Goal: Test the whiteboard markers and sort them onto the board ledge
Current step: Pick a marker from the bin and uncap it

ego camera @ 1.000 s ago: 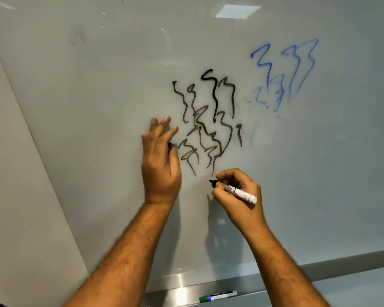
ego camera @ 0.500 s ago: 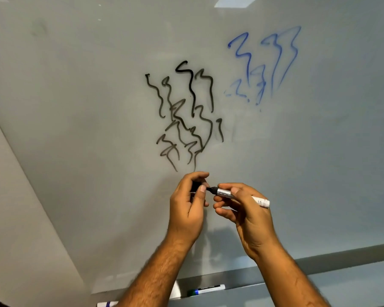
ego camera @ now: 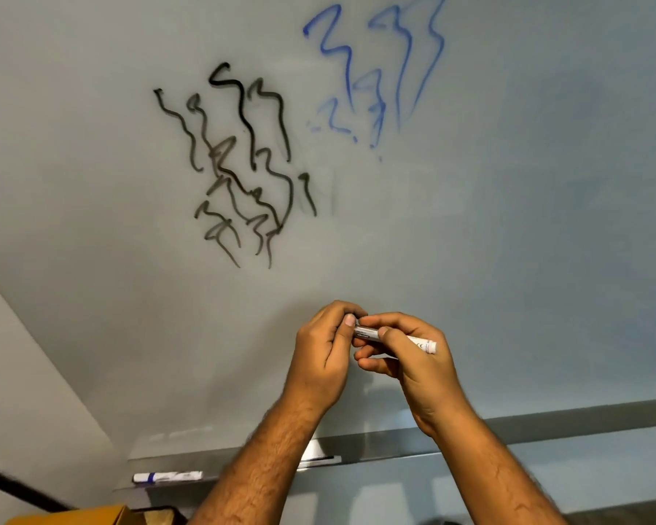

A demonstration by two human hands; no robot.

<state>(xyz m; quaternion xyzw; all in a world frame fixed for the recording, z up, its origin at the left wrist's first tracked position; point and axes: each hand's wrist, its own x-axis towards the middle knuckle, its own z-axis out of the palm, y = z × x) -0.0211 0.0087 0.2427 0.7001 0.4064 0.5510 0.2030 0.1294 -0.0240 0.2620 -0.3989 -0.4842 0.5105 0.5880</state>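
Observation:
A white marker point(ego camera: 413, 339) lies across my right hand point(ego camera: 406, 354), which grips its barrel in front of the whiteboard point(ego camera: 91, 183). My left hand point(ego camera: 328, 344) is closed over the marker's tip end, with the cap hidden inside its fingers. Black squiggles point(ego camera: 239, 164) and blue squiggles point(ego camera: 375, 70) are drawn on the board above. On the board ledge point(ego camera: 546, 430) below lies another white marker point(ego camera: 166, 477) with a blue band, and a second one point(ego camera: 319, 461) shows partly behind my left forearm.
A pale wall point(ego camera: 16, 392) meets the board on the left. A yellow-brown cardboard box point(ego camera: 103, 516) sits at the bottom left under the ledge, beside a dark diagonal rail.
My left hand left the board and came down to the marker's tip. Both hands are now joined at the marker, and its black tip is covered. The view tilted downward.

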